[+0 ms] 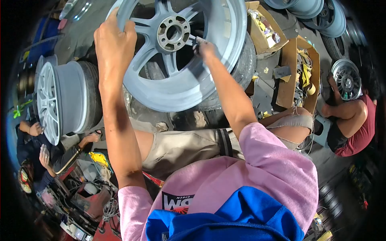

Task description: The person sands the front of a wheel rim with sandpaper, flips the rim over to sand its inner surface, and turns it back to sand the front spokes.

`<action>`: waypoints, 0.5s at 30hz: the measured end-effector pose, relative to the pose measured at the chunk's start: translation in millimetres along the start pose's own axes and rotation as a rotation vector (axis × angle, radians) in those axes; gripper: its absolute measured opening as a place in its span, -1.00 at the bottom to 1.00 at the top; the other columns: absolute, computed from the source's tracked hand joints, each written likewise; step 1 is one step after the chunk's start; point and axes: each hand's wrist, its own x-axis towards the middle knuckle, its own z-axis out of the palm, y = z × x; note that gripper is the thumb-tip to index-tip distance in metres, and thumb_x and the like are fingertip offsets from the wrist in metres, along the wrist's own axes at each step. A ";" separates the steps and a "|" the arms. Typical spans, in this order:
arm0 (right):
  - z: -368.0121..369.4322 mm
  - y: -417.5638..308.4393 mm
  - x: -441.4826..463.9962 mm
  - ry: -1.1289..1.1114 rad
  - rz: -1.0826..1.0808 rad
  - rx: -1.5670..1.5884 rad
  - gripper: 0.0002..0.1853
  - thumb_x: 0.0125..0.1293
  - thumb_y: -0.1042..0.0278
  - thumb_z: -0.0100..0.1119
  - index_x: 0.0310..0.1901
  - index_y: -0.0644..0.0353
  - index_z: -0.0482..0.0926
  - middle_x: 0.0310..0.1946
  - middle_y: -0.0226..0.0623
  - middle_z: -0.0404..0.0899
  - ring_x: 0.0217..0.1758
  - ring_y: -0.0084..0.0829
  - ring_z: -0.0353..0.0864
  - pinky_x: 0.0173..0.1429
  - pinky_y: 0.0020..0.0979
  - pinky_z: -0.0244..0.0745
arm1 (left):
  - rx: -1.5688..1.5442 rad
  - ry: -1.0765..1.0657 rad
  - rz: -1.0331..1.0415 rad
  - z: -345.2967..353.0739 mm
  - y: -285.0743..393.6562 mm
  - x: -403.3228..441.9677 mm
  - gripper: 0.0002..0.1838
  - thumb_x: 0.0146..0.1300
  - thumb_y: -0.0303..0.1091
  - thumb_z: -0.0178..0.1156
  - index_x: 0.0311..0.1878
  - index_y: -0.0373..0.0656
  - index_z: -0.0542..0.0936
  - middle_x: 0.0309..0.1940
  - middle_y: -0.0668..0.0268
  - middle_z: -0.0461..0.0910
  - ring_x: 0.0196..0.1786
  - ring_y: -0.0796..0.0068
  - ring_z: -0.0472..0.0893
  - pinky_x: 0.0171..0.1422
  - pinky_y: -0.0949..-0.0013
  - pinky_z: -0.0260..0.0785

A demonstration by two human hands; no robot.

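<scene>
The alloy rim (170,64) fills twelve o'clock, its matte, pale-grey skin broken by sharp-edged spokes around a barer, metallic hub (180,42). Work seems to be midway: the grey looks even over lip and spokes, but how much is finished cannot be told. The left hand (115,38) is clamped over the rim's nine o'clock edge; the right hand (206,50) has its fingers drawn together by a spoke at the hub's four o'clock, blurred, any held item unclear. Beyond lie a ribbed rubber tyre (246,68) and, at one o'clock, a creased cardboard box (289,52).
</scene>
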 end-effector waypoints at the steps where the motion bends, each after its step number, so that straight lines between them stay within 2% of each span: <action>1: 6.8 9.1 3.2 0.133 -0.184 -0.384 -0.73 0.46 0.31 0.08 -0.24 0.28 0.74 -0.47 -0.15 0.73 -0.41 -0.45 0.74 -0.40 -0.33 0.55 | 0.001 0.005 0.004 -0.4 0.7 0.9 -0.58 0.23 -0.44 0.11 0.14 -0.40 0.60 -0.51 -0.19 0.61 -0.44 -0.15 0.65 -0.09 0.05 0.50; 2: 6.6 13.8 8.8 0.130 -0.190 -0.384 -0.73 0.46 0.31 0.08 -0.24 0.28 0.74 -0.47 -0.15 0.73 -0.41 -0.45 0.74 -0.40 -0.33 0.55 | 0.000 0.003 -0.015 -0.9 1.3 0.1 -0.58 0.23 -0.44 0.11 0.15 -0.41 0.60 -0.50 -0.19 0.61 -0.44 -0.13 0.66 -0.10 0.06 0.51; 3: 1.9 23.5 22.6 0.047 -0.439 -0.874 -0.75 0.45 0.30 0.11 -0.17 0.28 0.71 -0.53 -0.22 0.66 -0.47 -0.47 0.66 -0.44 -0.33 0.50 | -0.003 0.001 -0.036 -1.0 1.3 -1.0 -0.57 0.24 -0.44 0.11 0.15 -0.42 0.59 -0.50 -0.19 0.61 -0.44 -0.11 0.67 -0.11 0.07 0.51; 6: -15.9 -26.2 19.0 -0.369 -0.364 -0.993 -0.67 0.44 0.29 0.06 0.05 0.29 0.68 -0.56 -0.33 0.59 -0.48 -0.52 0.56 -0.39 -0.38 0.47 | 0.006 0.001 -0.034 -0.3 -2.3 -0.2 -0.56 0.25 -0.44 0.11 0.16 -0.46 0.58 -0.47 -0.21 0.62 -0.44 -0.08 0.68 -0.11 0.08 0.51; 8: -14.9 -101.0 -36.4 -0.489 -0.272 -0.781 -0.57 0.49 0.21 0.01 0.20 0.33 0.62 -0.53 -0.36 0.58 -0.44 -0.55 0.51 -0.33 -0.40 0.47 | -0.007 -0.002 -0.052 -1.4 -2.4 0.4 -0.56 0.25 -0.44 0.11 0.17 -0.46 0.58 -0.44 -0.22 0.62 -0.41 -0.09 0.69 -0.10 0.08 0.51; 10: -26.3 -87.2 16.6 -0.241 -0.377 -0.427 -0.72 0.41 0.27 0.10 0.00 0.12 0.73 -0.53 -0.35 0.65 -0.53 -0.52 0.53 -0.34 -0.42 0.52 | -0.022 -0.009 -0.063 -2.5 0.2 -0.6 -0.56 0.26 -0.44 0.11 0.17 -0.45 0.57 -0.42 -0.23 0.63 -0.39 -0.10 0.70 -0.09 0.07 0.51; 11: -23.6 -100.9 20.9 -0.175 -0.436 -0.537 -0.72 0.46 0.17 0.08 -0.04 0.05 0.74 -0.51 -0.28 0.69 -0.46 -0.39 0.63 -0.27 -0.32 0.55 | -0.017 -0.009 -0.062 -3.4 1.4 0.2 -0.56 0.26 -0.44 0.11 0.18 -0.46 0.57 -0.41 -0.24 0.63 -0.37 -0.10 0.71 -0.08 0.08 0.51; 12: -16.7 -109.0 32.7 -0.173 -0.436 -0.534 -0.72 0.46 0.17 0.08 -0.04 0.05 0.74 -0.51 -0.28 0.69 -0.46 -0.39 0.63 -0.27 -0.32 0.55 | -0.016 -0.016 -0.063 -2.9 2.6 -0.3 -0.55 0.26 -0.43 0.11 0.18 -0.46 0.57 -0.41 -0.25 0.63 -0.35 -0.10 0.71 -0.06 0.08 0.51; 14: 3.4 -118.8 60.6 -0.009 -0.618 -0.738 -0.70 0.44 0.13 0.10 -0.07 0.09 0.74 -0.39 -0.11 0.74 -0.27 -0.10 0.74 -0.10 -0.12 0.60 | -0.013 -0.010 -0.040 -1.2 2.3 -0.7 -0.56 0.26 -0.44 0.12 0.18 -0.45 0.57 -0.38 -0.25 0.64 -0.31 -0.11 0.71 -0.04 0.07 0.51; 15: 11.5 -113.3 65.5 -0.010 -0.618 -0.737 -0.70 0.44 0.13 0.10 -0.07 0.09 0.74 -0.39 -0.11 0.74 -0.27 -0.10 0.74 -0.10 -0.12 0.60 | -0.005 0.002 -0.021 -1.3 1.7 -0.9 -0.56 0.26 -0.45 0.12 0.18 -0.44 0.57 -0.35 -0.26 0.64 -0.28 -0.13 0.72 -0.02 0.07 0.51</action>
